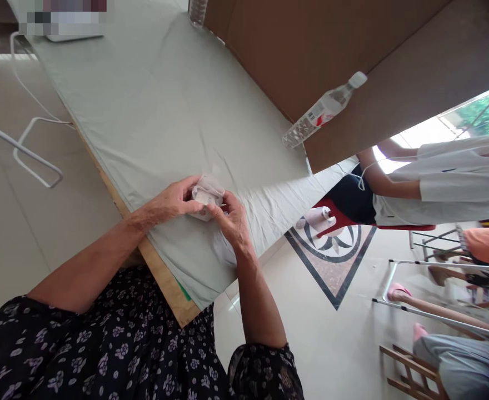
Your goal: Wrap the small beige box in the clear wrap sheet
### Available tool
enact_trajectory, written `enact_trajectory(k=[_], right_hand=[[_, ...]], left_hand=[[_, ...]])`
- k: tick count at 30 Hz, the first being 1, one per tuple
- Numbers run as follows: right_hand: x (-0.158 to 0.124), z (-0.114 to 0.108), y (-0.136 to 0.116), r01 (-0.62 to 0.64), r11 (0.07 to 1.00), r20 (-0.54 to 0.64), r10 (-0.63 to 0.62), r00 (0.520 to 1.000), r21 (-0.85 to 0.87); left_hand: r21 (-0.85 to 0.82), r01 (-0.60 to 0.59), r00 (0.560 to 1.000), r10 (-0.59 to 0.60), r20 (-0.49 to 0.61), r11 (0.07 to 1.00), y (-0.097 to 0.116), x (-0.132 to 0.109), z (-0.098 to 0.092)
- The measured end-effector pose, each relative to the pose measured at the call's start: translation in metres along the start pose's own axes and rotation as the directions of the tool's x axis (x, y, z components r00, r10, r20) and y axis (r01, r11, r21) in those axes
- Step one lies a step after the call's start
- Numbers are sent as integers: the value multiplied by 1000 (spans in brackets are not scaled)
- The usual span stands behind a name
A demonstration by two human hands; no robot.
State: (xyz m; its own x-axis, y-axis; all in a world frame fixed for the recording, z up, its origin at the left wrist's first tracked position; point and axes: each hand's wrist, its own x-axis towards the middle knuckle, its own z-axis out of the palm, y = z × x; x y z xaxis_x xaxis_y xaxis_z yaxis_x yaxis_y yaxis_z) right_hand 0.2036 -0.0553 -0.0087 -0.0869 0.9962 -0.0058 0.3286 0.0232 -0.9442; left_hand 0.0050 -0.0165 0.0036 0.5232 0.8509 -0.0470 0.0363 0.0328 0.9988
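Both my hands meet over a small folded white cloth (pixel 208 194) near the front edge of a table covered with a pale grey-green sheet (pixel 156 105). My left hand (pixel 173 201) pinches the cloth's left side, fingers closed on it. My right hand (pixel 229 219) grips the cloth's right side with thumb and fingertips. The bundle rests just above the sheet, partly hidden by my fingers.
A clear plastic water bottle (pixel 322 111) lies at the table's far right edge beside a brown cardboard panel (pixel 311 50). Another person in a white shirt (pixel 444 183) sits to the right. A white wire frame (pixel 31 155) stands left. Chairs and feet are at lower right.
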Motion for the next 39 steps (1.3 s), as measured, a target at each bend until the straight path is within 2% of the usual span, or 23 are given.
enact_trajectory(k=[2, 5, 10, 15, 19, 22, 24, 27, 30, 33, 36, 39], right_hand=[[-1, 2, 0, -20, 999, 14, 19, 1000, 44], [-2, 1, -4, -23, 998, 31, 21, 999, 50], [9, -5, -10, 32, 999, -45, -31, 999, 14], [43, -4, -8, -12, 972, -4, 13, 1000, 234], [63, 3, -6, -18, 935, -9, 23, 1000, 354], [64, 5, -9, 78, 935, -55, -62, 997, 347], [59, 5, -12, 156, 948, -75, -141, 987, 278], [45, 5, -16, 260, 963, -84, -254, 964, 68], [33, 5, -14, 367, 922, -76, -377, 923, -123], [24, 4, -9, 471, 829, -24, -500, 865, -303], [16, 2, -6, 554, 676, 84, -595, 799, -486], [8, 2, -5, 618, 533, 179, -656, 734, -578]], left_hand=[[-96, 19, 1000, -22, -23, 995, 0, 0, 1], [-129, 33, 997, -42, -66, 991, -4, -2, 2], [-154, 41, 997, -50, -58, 987, -11, -1, 1], [-240, 30, 995, -51, -82, 970, -16, 1, 2], [-184, 42, 993, -61, -103, 982, -18, 0, 3], [-99, 33, 989, -47, -142, 995, -20, -1, 3], [-41, 14, 982, -21, -187, 999, -22, 0, 2], [58, -19, 971, 32, -238, 998, -26, 1, 0], [134, -43, 961, 77, -264, 990, -28, 1, 2], [210, -35, 945, 101, -312, 977, -29, 0, 6], [259, -40, 933, 129, -335, 965, -29, 1, 11], [271, -36, 939, 125, -321, 962, -28, 1, 14]])
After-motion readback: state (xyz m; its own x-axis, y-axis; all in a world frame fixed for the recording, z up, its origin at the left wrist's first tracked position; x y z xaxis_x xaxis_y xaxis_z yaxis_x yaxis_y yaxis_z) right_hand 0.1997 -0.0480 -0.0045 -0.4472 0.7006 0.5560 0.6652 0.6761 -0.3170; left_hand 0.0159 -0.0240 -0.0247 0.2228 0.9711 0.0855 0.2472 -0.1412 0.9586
